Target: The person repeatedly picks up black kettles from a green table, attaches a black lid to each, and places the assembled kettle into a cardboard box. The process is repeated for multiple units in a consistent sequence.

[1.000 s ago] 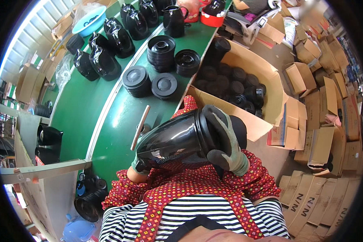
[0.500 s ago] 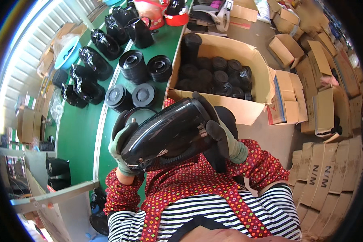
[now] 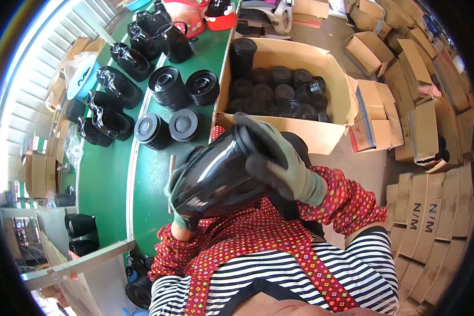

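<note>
A glossy black jug (image 3: 213,176) is held tilted in front of my body, its upper end toward the right. My left hand (image 3: 175,184), in a grey-green glove with dark fingers, is wrapped round its lower left side; the jug hides part of those fingers. At the upper right end, my gloved right hand (image 3: 282,160) grips the jug around a dark round rim. Beyond the jug, on the green table (image 3: 108,174), stand stacks of round black ridged parts (image 3: 166,87) and flat black discs (image 3: 184,125).
Several glossy black jugs (image 3: 118,87) stand along the table's left side. Right of the table is an open cardboard box (image 3: 305,129) holding many round black parts. A red basin (image 3: 221,22) and a blue basin (image 3: 84,81) sit farther off. Stacked flat cartons (image 3: 421,216) are at right.
The jug has turned, with its upper end swung to the left and its handle now mostly out of sight. My right hand has moved left with that end, fingers further over it.
</note>
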`<state>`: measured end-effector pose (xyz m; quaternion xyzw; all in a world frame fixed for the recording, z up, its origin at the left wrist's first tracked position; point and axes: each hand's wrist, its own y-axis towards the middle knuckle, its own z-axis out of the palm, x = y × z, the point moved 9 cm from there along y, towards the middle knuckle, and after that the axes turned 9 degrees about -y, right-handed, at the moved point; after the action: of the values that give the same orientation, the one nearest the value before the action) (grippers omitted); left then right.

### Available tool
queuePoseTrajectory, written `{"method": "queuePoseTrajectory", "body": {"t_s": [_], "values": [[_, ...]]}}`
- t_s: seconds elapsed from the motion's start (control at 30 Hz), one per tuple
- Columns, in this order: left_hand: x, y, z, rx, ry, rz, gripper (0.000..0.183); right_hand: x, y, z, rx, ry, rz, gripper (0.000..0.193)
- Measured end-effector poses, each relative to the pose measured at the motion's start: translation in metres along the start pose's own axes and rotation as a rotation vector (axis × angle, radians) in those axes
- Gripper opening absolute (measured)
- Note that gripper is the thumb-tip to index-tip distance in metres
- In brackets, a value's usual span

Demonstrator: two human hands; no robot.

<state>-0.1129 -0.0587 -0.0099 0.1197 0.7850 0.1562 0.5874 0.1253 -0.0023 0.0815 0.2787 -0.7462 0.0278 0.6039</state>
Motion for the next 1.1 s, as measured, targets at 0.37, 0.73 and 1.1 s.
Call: {"method": "queuePoseTrajectory", "body": {"t_s": [0.37, 0.73, 1.1], "values": [[0.038, -0.011, 0.032, 0.318, -0.827, -0.367, 0.061, -0.016, -0.008, 0.007, 0.051, 0.043, 0.019, 0.078], [0.029, -0.011, -0.021, 0.321, 0.248, 0.085, 0.066, 0.008, -0.023, 0.010, 0.021, -0.129, -0.392, 0.096], [-0.096, 0.053, -0.016, 0.320, 0.259, 0.181, 0.043, -0.062, -0.051, 0.044, -0.249, 0.801, 0.870, 0.087]]}}
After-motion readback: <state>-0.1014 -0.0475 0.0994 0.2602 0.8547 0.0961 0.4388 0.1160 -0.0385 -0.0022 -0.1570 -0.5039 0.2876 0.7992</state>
